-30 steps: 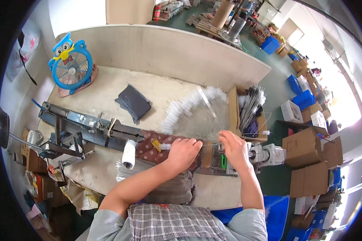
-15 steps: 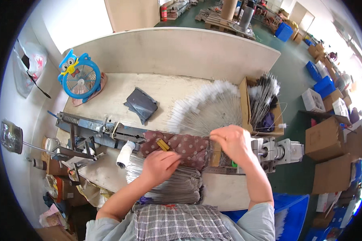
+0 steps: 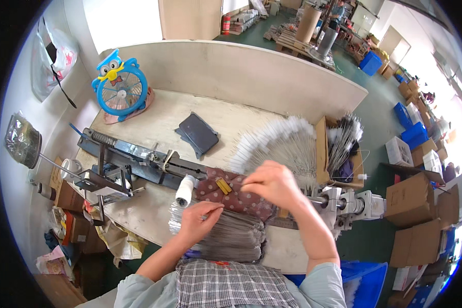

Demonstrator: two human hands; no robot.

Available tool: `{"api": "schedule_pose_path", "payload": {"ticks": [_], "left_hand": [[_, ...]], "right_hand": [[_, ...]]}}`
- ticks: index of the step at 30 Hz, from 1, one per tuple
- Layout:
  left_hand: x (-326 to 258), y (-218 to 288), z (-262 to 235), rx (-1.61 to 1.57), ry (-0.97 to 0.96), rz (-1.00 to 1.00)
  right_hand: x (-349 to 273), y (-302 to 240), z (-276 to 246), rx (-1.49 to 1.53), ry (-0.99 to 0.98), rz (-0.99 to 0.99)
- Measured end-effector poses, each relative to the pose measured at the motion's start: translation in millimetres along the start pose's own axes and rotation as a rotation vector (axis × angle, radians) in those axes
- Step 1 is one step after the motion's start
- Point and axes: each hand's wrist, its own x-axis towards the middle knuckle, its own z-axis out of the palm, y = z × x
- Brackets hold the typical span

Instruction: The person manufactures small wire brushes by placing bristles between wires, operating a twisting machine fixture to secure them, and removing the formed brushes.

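Note:
My left hand (image 3: 199, 223) is closed in a pinch above the near bundle of thin metal wires (image 3: 236, 240); what its fingertips hold, if anything, is too small to make out. Over the brown dotted cloth (image 3: 254, 203), my right hand (image 3: 273, 184) has its thumb and fingers pressed together, and any thin thing between them cannot be made out. A small yellow block (image 3: 223, 186) lies on the cloth between the hands. Beside my left hand stands a white roll (image 3: 185, 191). White-tipped wire brushes (image 3: 277, 143) lie fanned out beyond my right hand.
A long metal rail fixture (image 3: 133, 158) runs along the left, with a shafted machine (image 3: 349, 204) at the right. Farther back are a blue fan (image 3: 121, 93), a dark folded cloth (image 3: 197, 134) and a low partition (image 3: 231, 72). A cardboard box (image 3: 322, 149) holds more brushes.
My right hand has moved left, from beside the machine to over the dotted cloth. My left hand has drawn slightly nearer to me, off the cloth's edge. The whole view has shifted and tilted.

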Motion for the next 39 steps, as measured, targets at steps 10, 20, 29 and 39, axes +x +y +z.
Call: {"api": "schedule_pose_path", "payload": {"ticks": [10,20,29,39], "left_hand": [[13,-11,-31,-1.008,0.225,-0.549],[37,-30,-22,0.248,-0.122,-0.477],[20,-41,35,-0.903,0.196,-0.415],[13,-65,-16,-0.117,0.041,-0.336]], "right_hand": [[41,-20,77,-0.135,-0.031,0.117],[37,-21,65,-0.132,0.069,0.025],[-37,-13,60,-0.098,0.100,0.004],[-19,12,114,-0.113,0.017,0.161]]}}
